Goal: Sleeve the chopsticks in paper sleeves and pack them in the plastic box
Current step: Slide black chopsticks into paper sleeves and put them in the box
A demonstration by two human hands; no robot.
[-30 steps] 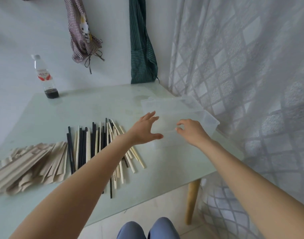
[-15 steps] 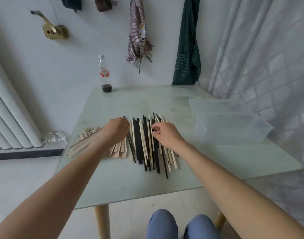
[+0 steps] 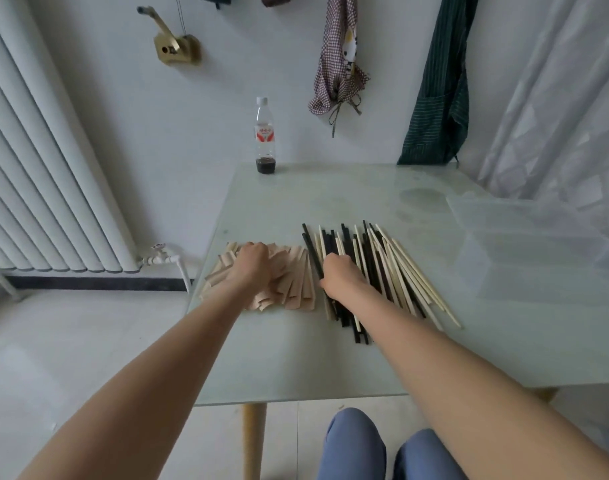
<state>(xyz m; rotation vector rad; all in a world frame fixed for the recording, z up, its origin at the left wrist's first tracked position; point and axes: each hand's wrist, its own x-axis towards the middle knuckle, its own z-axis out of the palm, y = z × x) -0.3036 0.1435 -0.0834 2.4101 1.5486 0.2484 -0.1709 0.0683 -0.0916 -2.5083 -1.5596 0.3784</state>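
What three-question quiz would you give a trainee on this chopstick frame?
1. True or false: the left hand is on the paper sleeves.
2. The right hand is at: A) the bottle, B) the chopsticks, C) the plastic box.
3. Fill in: the box lies to the ____ of the chopsticks.

Key: 1 true; 2 B; 3 right.
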